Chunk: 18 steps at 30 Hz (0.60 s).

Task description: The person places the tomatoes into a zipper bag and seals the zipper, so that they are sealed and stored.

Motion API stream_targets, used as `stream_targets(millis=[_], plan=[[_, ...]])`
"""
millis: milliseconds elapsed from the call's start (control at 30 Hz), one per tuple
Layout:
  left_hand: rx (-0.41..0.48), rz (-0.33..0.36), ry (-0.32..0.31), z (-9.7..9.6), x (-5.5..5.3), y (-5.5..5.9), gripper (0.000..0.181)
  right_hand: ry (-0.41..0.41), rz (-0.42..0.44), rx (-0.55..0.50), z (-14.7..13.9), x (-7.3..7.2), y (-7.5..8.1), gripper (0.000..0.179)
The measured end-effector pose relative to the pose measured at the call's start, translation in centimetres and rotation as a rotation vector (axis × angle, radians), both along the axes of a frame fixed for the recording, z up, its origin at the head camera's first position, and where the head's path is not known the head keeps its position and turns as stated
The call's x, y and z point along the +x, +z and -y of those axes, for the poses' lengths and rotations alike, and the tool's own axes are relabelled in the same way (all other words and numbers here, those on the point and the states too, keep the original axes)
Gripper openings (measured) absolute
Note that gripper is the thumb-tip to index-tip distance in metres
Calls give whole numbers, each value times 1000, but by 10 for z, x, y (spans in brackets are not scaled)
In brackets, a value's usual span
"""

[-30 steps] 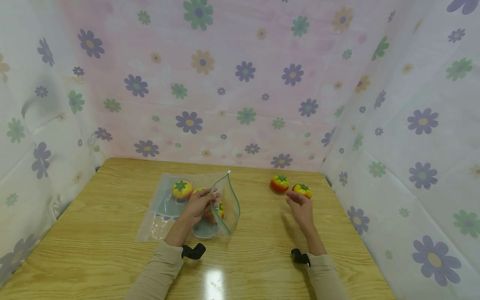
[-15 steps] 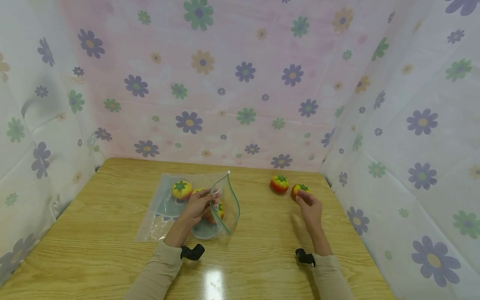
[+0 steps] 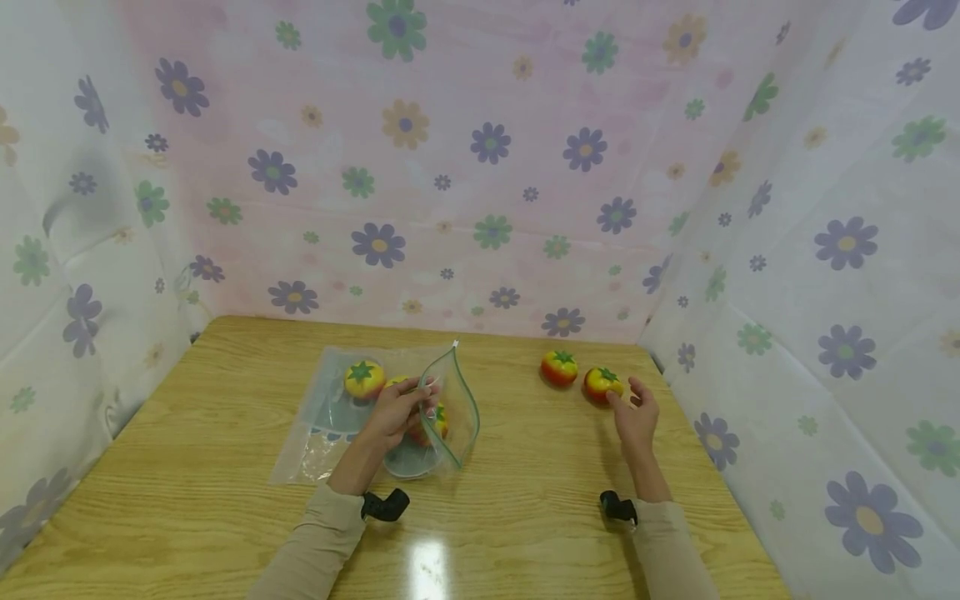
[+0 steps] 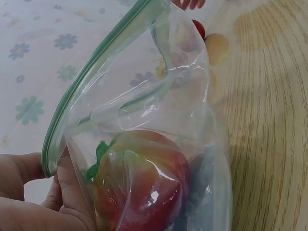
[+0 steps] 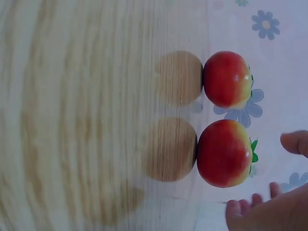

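My left hand (image 3: 392,414) pinches the green-edged rim of a clear zip bag (image 3: 463,417), whose mouth gapes to the right. Inside the bag are red-and-yellow tomatoes with green leafy tops: one tomato (image 3: 364,379) at the back left, others partly behind the hand. The left wrist view has a tomato (image 4: 144,183) through the plastic, just beyond the fingers. My right hand (image 3: 637,423) hovers at the right side of a loose tomato (image 3: 602,386), thumb and fingers spread with nothing between them. In the right wrist view that tomato (image 5: 224,154) stands apart from the thumb.
A second loose tomato (image 3: 558,368) sits a little behind and left of the first. Wood-grain table (image 3: 517,508) lies under everything. Flower-print cloth (image 3: 442,208) walls off the back and both sides. The bag's blue-grey bottom part (image 3: 411,461) rests on the table.
My right hand has moved right, from in front of the nearer loose tomato to its right side, and its fingers have spread. The left hand and the bag stay almost still.
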<state>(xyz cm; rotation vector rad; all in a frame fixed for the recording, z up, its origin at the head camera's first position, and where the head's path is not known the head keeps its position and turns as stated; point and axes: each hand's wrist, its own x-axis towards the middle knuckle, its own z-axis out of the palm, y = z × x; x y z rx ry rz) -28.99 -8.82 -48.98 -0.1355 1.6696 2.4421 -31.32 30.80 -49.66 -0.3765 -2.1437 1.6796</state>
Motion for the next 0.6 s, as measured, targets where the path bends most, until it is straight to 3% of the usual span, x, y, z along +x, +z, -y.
stream_targets(millis=[233, 400, 600], plan=[[33, 13, 20, -1, 0, 0, 38, 178, 258, 119, -4, -2, 1, 91], [37, 10, 16, -1, 0, -2, 38, 230, 291, 134, -6, -6, -1, 92], [49, 5, 12, -1, -1, -3, 39, 215, 273, 131, -8, -14, -3, 88]])
